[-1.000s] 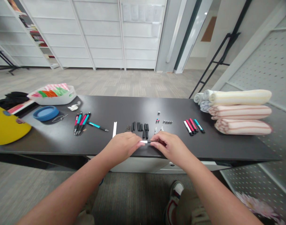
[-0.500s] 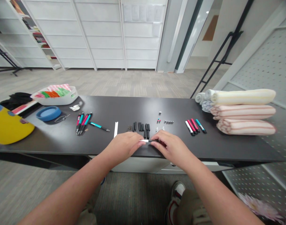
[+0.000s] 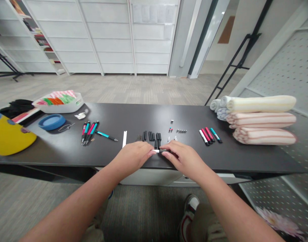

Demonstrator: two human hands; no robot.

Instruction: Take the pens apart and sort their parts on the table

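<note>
A slim pen piece, white at its left end and black at its right, lies level between my two hands. My left hand pinches the white end, and the fingers of my right hand close on the black end. Just beyond my fingers sit several short black grips. Two white strips lie left of my left hand, with tiny springs near its knuckles. Past my right hand are small metal tips, red and teal bits and clear small parts.
Finished-looking pens and a single teal pen lie at left; coloured barrels lie at right. Rolled towels are stacked on the right end. A white basket, blue ring and yellow object occupy the left end.
Both hands stay almost in place on the pen piece. Slightly less of its white part shows between the fingers now.
</note>
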